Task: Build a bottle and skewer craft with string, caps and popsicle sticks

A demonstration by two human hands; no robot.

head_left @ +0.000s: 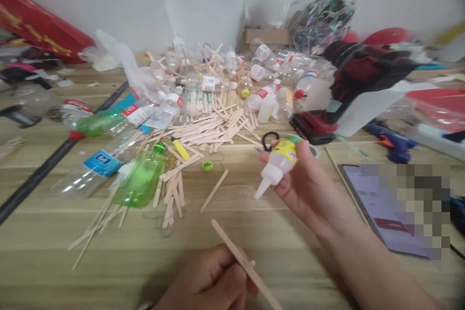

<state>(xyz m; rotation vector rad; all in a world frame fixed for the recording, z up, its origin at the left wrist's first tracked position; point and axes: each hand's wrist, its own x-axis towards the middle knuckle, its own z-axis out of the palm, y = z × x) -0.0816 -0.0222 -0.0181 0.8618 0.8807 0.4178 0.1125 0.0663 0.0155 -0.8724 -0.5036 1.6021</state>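
My left hand [214, 281] is closed in a pinch on a flat wooden craft stick [232, 248] near the bottom of the view. A small pale bit sticks out at the side of that stick. My right hand [308, 179] wraps round a glue bottle [278, 162] with a yellow and green label. Its white nozzle points down and to the left, above the table and apart from the stick. A single loose craft stick [214, 190] lies on the table beyond my left hand, close to a small green bottle cap [207, 166].
Piled craft sticks [225, 128] and several plastic bottles cover the table's far middle. A green bottle [140, 179] lies left of centre. At right are a red and black cordless drill [352, 77], a blue glue gun [394, 145] and a partly blurred tablet-like item [363, 198].
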